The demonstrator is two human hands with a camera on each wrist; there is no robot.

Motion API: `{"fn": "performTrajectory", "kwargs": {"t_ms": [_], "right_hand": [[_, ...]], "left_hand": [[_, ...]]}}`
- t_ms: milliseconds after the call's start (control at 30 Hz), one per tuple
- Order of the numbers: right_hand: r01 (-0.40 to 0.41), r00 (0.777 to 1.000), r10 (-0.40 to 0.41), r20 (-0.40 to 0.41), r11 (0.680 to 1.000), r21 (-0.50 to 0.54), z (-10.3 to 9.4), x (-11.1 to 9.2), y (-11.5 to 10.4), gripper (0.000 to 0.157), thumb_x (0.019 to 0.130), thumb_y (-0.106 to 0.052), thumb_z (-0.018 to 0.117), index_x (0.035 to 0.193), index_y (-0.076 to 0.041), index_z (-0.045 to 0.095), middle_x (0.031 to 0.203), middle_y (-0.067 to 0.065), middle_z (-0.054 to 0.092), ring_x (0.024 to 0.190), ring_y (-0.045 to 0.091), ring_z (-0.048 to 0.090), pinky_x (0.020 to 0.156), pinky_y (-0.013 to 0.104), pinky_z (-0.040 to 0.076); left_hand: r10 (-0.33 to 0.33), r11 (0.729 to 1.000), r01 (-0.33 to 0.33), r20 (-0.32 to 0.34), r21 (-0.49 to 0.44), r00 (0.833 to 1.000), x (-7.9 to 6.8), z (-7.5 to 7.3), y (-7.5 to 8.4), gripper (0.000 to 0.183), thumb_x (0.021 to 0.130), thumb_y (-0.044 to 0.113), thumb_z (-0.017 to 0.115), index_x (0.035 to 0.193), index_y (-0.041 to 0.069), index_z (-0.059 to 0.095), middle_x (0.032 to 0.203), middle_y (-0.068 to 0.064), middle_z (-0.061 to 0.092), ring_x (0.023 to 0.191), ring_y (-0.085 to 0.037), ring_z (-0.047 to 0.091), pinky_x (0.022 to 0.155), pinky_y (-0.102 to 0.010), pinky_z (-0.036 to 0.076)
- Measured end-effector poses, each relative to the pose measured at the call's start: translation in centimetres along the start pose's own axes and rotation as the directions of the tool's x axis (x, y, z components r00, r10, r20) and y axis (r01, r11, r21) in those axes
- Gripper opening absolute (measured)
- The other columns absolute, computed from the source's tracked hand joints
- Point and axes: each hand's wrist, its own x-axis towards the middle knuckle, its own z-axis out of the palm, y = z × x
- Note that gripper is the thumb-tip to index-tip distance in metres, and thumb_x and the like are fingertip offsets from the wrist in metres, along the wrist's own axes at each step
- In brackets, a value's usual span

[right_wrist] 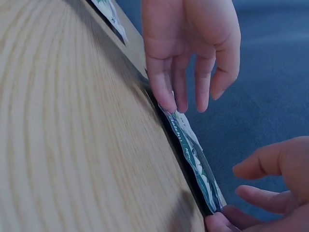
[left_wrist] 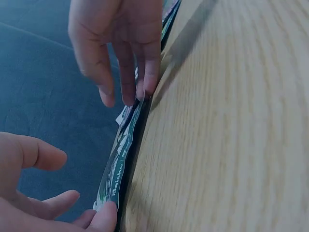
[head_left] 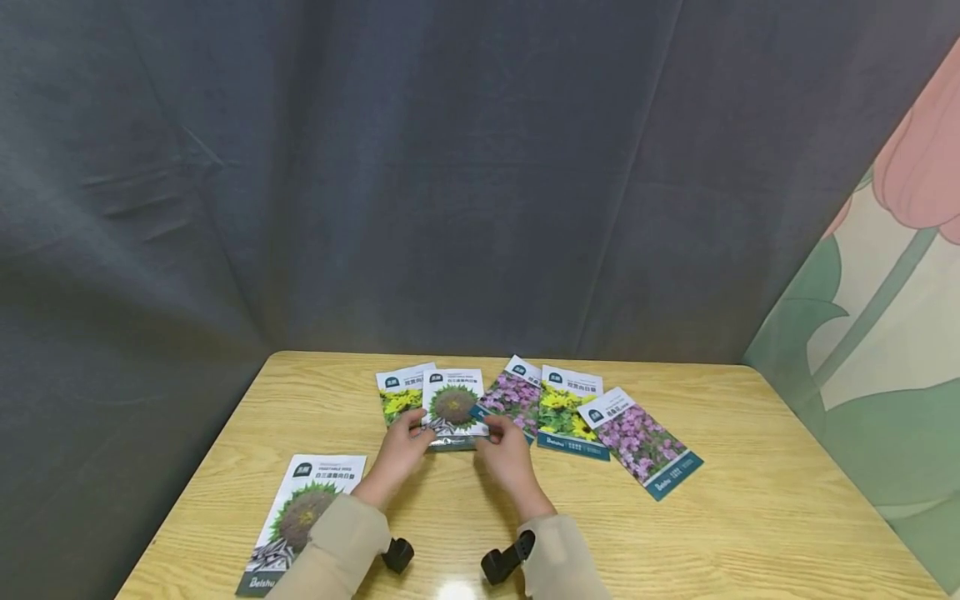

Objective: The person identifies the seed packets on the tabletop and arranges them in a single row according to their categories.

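Note:
Both hands are on a white sunflower seed packet (head_left: 454,400) near the back of the table. My left hand (head_left: 402,450) pinches its lower left corner, and my right hand (head_left: 508,458) pinches the lower right one. In the left wrist view, the packet's green lower band (left_wrist: 121,164) stands slightly off the wood with a dark shadow under it. Behind its left side, a yellow-flower packet (head_left: 401,396) is partly covered. A purple-flower packet (head_left: 513,396) lies by the right fingertips, overlapping the sunflower packet's right edge in the head view.
To the right lie another yellow-flower packet (head_left: 566,408) and a tilted purple-flower packet (head_left: 641,442). A larger-looking sunflower packet (head_left: 300,508) lies front left, partly under the left sleeve (head_left: 337,542). A dark curtain (head_left: 480,208) hangs behind the wooden table (head_left: 750,500).

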Motion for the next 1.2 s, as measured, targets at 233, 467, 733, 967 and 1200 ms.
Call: {"fn": "performTrajectory", "kwargs": {"t_ms": [233,467,733,967,1200], "right_hand": [[-0.007,0.999,0.008,-0.047,1.000,0.024,0.1,0.1,0.3,0.037,0.082,0.009,0.066,0.119,0.011,0.066,0.117,0.027,0.066,0.102,0.037,0.063,0.089,0.047,0.055],[-0.015,0.997,0.016,-0.077,1.000,0.008,0.2,0.0,0.6,0.030,0.084,0.009,0.070,0.114,0.009,0.069,0.110,0.024,0.069,0.098,0.035,0.066,0.085,0.044,0.058],[-0.006,0.999,0.010,-0.044,0.995,0.095,0.2,-0.2,0.8,0.026,0.086,0.012,0.069,0.112,0.013,0.068,0.106,0.026,0.070,0.100,0.039,0.069,0.083,0.041,0.060],[-0.034,0.999,0.033,0.007,0.988,0.153,0.0,-0.6,0.8,0.027,0.086,0.009,0.070,0.113,0.013,0.068,0.108,0.026,0.071,0.102,0.038,0.068,0.076,0.033,0.059],[-0.125,0.990,0.096,0.100,0.934,0.335,0.1,-1.0,0.6,0.031,0.088,0.011,0.068,0.118,0.016,0.063,0.112,0.029,0.069,0.091,0.022,0.071,0.071,0.026,0.059]], "left_hand": [[-0.046,0.997,0.042,-0.057,-0.071,0.997,0.5,-0.2,0.0,0.054,0.093,0.006,0.053,0.144,-0.010,0.046,0.145,-0.034,0.044,0.118,-0.044,0.059,0.094,-0.044,0.056],[-0.034,0.991,0.027,-0.055,-0.134,0.998,0.6,-0.7,-0.1,0.048,0.096,0.001,0.051,0.143,-0.012,0.047,0.140,-0.032,0.051,0.114,-0.035,0.060,0.079,-0.034,0.056],[0.005,0.987,-0.014,-0.061,-0.158,0.998,0.0,-1.4,-0.3,0.053,0.091,-0.007,0.050,0.144,-0.011,0.045,0.136,-0.031,0.053,0.114,-0.035,0.061,0.080,-0.034,0.055],[-0.002,0.983,-0.006,-0.045,-0.186,0.999,-1.2,-2.5,-0.5,0.053,0.094,-0.006,0.051,0.146,-0.010,0.043,0.139,-0.032,0.050,0.117,-0.040,0.060,0.088,-0.042,0.057],[0.003,0.982,-0.006,-0.016,-0.190,1.000,-2.5,-4.0,-0.4,0.053,0.097,-0.002,0.053,0.148,-0.005,0.044,0.142,-0.029,0.049,0.122,-0.039,0.058,0.096,-0.045,0.055]]}}
